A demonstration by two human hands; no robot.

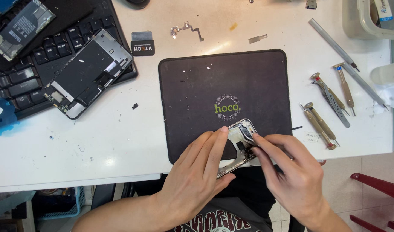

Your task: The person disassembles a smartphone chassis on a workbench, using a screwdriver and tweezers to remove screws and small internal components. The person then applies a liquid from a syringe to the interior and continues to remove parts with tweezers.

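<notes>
1. One opened phone housing (pixel 240 141), metal-framed, lies at the near edge of one dark work mat (pixel 222 90) on the white table (pixel 119 141). Both hands are on it.
2. Left hand (pixel 197 172): fingers curled narrow over the housing's left side, index fingertip resting on its upper rim, pinning it to the mat. The lower part of the housing is hidden beneath this hand.
3. Right hand (pixel 291 176): thumb and index finger pinched shut on one pair of tweezers (pixel 247 136). The tweezer tips point into the housing's upper interior, just beside the left index fingertip.
4. Three brass-handled screwdrivers (pixel 319 125) lie right of the mat, well apart from the hands. With them: one flat metal tool and two long slim grey rods (pixel 333 43).
5. One detached phone screen assembly (pixel 87 73), back side up, rests across one black keyboard (pixel 21 81) at the far left.
6. One flat battery (pixel 23 28) lies at the top left corner.
7. One small metal flex bracket (pixel 186 31) and one thin metal strip (pixel 257 39) sit beyond the mat's far edge.
8. One black card-like pick (pixel 142 45) lies beside the keyboard.
</notes>
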